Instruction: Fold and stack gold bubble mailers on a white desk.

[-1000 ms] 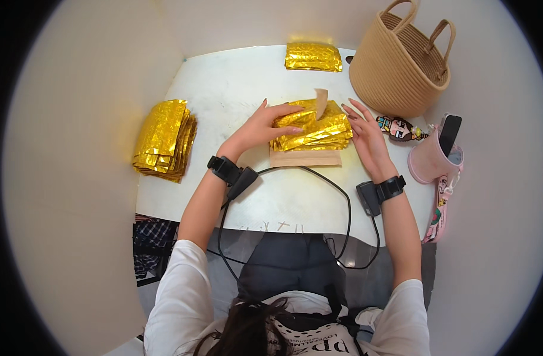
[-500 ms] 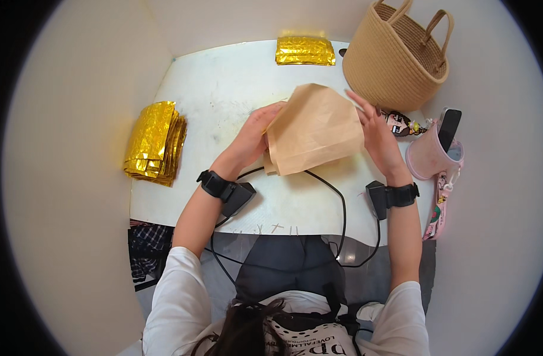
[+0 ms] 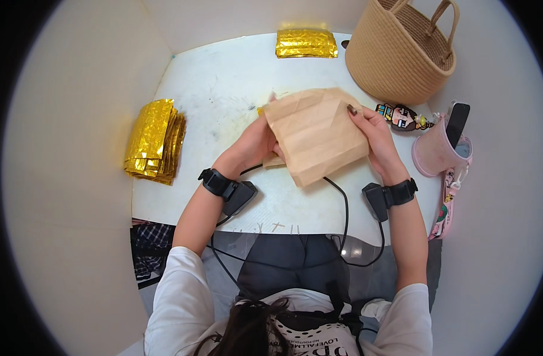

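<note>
Brown kraft paper (image 3: pixel 319 130), perhaps a bag or a folded sheet, is held up over the white table between my two hands. My right hand (image 3: pixel 376 135) pinches its right edge, thumb on the front face. On the left side my left hand (image 3: pixel 260 141) is partly behind the paper, its fingers closed around the edge. A sliver of gold shows by the left hand's upper side; what it belongs to is hidden. A second brown layer peeks out below the left hand. Both wrists wear black straps with black boxes and cables.
Gold foil packets (image 3: pixel 153 139) lie stacked at the table's left edge, more gold packets (image 3: pixel 307 44) at the back. A woven basket (image 3: pixel 390 59) stands back right. Near it are a cartoon charm (image 3: pixel 400 117) and a pink cup (image 3: pixel 432 149) holding a phone (image 3: pixel 457 124). Black cables (image 3: pixel 346 207) cross the front edge.
The paper has tilted and its lower edge has come toward me. My right thumb now lies on its front face, where the fingers were spread beside its edge before.
</note>
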The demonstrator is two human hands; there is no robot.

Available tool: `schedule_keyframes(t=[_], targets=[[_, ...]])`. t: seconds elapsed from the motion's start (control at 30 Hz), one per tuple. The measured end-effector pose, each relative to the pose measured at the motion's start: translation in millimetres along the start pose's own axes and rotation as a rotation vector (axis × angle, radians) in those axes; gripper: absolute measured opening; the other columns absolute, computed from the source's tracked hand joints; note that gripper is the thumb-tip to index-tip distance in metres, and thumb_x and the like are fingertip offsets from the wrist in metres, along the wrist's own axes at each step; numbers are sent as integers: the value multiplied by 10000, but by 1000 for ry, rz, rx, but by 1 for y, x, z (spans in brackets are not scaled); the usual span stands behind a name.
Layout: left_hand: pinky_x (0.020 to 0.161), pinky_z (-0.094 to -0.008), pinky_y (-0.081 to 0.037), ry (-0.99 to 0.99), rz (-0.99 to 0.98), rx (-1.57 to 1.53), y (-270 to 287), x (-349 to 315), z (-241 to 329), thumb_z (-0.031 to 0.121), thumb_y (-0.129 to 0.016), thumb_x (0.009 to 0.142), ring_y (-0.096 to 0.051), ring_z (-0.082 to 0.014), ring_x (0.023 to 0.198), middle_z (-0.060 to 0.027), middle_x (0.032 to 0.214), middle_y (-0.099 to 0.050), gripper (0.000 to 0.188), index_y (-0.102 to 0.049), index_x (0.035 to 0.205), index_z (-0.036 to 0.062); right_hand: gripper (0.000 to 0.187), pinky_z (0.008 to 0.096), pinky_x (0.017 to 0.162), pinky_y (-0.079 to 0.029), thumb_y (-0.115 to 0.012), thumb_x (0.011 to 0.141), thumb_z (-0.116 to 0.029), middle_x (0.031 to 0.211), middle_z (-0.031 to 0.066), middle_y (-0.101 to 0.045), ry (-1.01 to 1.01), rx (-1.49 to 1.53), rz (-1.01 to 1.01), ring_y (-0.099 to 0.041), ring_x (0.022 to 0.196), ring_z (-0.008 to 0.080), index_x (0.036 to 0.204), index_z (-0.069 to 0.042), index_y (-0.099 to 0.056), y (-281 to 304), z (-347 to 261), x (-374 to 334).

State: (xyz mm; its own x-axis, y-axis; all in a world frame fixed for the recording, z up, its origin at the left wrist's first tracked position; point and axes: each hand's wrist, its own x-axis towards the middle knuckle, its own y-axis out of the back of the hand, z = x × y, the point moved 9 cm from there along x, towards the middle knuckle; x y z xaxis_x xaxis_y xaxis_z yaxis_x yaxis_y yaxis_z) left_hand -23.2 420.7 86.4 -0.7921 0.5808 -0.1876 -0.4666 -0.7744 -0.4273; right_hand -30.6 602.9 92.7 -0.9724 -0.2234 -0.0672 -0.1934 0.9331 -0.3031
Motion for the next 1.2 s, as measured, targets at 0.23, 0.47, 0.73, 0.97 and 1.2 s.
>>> schedule_keyframes(t=[0.23,0.47,0.73,0.97,1.2], targets=[[634,-180,-473,-204,251,490,-2,-11,29,302,-552,945,-604,-37,779,-32,1041,-667,410,-517,1282,70,289,199,737,-471,-597,929,-257,951,18,-684,75,136,157,-611,818,51,1079,-17,-654,7,1,2],[579,-159,-416,-227,263,338,0,-8,28,209,-570,930,-565,-4,708,11,898,-666,329,-553,1223,59,233,194,748,-467,-573,923,-171,938,-1,-681,77,-95,108,-609,814,40,1090,-23,-644,25,-7,6],[626,-160,-450,-292,160,392,4,-6,33,109,-428,917,-546,2,712,9,933,-623,297,-567,1179,113,256,213,800,-472,-501,912,-121,1032,15,-644,68,24,6,-614,911,71,1143,-51,-588,24,-4,8],[693,-186,-501,-201,141,419,-9,-7,26,67,-380,888,-579,-36,743,-21,996,-613,369,-563,1206,112,229,209,816,-453,-540,922,-178,1069,22,-618,16,-70,96,-585,921,69,1134,-104,-585,17,-5,5],[749,-243,-532,-199,101,451,-9,-7,28,256,-398,916,-626,-128,898,-87,1134,-602,425,-516,1296,106,305,165,736,-456,-578,903,-64,950,25,-650,24,-74,64,-593,835,43,1205,-99,-562,14,0,8]])
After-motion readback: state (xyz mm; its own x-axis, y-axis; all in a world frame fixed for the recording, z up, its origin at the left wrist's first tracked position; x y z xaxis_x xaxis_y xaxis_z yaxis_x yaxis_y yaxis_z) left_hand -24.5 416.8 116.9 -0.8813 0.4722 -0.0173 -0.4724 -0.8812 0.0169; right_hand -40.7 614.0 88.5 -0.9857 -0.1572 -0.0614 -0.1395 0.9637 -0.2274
